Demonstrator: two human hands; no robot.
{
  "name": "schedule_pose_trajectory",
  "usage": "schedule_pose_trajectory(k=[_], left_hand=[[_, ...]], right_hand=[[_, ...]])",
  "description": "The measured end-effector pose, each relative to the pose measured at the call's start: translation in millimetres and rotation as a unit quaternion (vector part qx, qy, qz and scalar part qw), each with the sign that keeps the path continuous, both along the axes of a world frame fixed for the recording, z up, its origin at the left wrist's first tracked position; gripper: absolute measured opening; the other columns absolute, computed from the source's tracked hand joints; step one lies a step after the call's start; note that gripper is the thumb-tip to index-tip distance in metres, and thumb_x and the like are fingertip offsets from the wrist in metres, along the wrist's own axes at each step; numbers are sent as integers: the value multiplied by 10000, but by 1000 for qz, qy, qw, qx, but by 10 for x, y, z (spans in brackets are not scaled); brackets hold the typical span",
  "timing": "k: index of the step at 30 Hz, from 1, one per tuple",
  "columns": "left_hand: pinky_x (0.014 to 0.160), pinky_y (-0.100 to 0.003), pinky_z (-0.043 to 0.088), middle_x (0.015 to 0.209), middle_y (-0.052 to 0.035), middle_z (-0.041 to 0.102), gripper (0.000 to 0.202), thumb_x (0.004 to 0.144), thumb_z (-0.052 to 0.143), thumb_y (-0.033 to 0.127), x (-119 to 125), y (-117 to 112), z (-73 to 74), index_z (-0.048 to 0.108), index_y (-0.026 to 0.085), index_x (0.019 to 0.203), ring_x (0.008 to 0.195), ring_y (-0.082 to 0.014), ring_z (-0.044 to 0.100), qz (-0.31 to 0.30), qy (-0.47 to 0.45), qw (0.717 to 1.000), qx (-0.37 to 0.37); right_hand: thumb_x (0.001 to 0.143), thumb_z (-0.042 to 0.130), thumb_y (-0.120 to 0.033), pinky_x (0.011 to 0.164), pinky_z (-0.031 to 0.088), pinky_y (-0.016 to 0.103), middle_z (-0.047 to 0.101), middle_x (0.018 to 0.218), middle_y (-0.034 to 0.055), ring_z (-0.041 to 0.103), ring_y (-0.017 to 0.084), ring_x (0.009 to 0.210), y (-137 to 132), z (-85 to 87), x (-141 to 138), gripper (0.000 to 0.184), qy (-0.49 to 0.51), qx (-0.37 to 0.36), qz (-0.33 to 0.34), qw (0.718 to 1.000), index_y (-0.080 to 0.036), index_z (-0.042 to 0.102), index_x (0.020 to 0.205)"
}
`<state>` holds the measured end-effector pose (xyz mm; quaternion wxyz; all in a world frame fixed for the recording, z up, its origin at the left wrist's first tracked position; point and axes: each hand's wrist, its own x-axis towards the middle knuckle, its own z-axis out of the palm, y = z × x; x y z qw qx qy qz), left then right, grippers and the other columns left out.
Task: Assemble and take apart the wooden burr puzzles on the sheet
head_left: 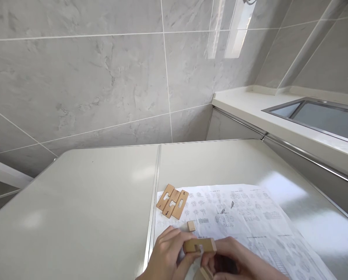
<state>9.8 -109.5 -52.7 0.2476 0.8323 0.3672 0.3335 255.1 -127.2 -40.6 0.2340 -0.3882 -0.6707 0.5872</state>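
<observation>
My left hand (168, 251) pinches a notched wooden block (191, 245) between thumb and fingers, just above a printed paper sheet (238, 202). Against the right end of that block are the curled fingers of my right hand (230, 254). A second wooden piece (204, 273) shows below, at the right hand's fingertips and partly cut off by the bottom edge. Just beyond the left hand lies a small wooden cube (191, 226). Farther up, several flat wooden plates (172, 201) with cut-out slots and numbers overlap on the sheet's left corner.
The pale folding table (104, 210) has a metal seam (154, 194) running along the left side of the sheet. To the right stands a white counter (243, 101) with a sink (319, 112). Grey tiled wall (109, 77) rises behind the table.
</observation>
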Motion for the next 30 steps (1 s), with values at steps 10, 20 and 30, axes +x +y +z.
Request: schedule_pose_trajectory(k=[10,20,30], left_hand=[[579,-282,400,583,42,498,316,961,663,238,-61,126,176,479,227,704,565,-141,470,115,69,982,133],[617,-305,400,593,48,487,285,917,631,174,-96,136,131,439,227,712,584,-151,493,127,174,959,182],[586,-315,398,629,51,504,336,729,761,265,-86,103,33,428,227,741,594,-150,484,57,129,974,176]], right_hand=[[887,728,-347,570,373,227,537,711,-37,468,123,632,15,48,-113,163,-19,-34,-54,998,-214,634,894],[957,601,-283,510,365,232,567,604,-48,530,132,515,76,-278,-67,173,-154,152,-185,959,-245,484,836],[897,594,-224,428,358,189,488,487,-110,502,98,363,69,-323,-131,173,-229,368,-221,874,-256,450,808]])
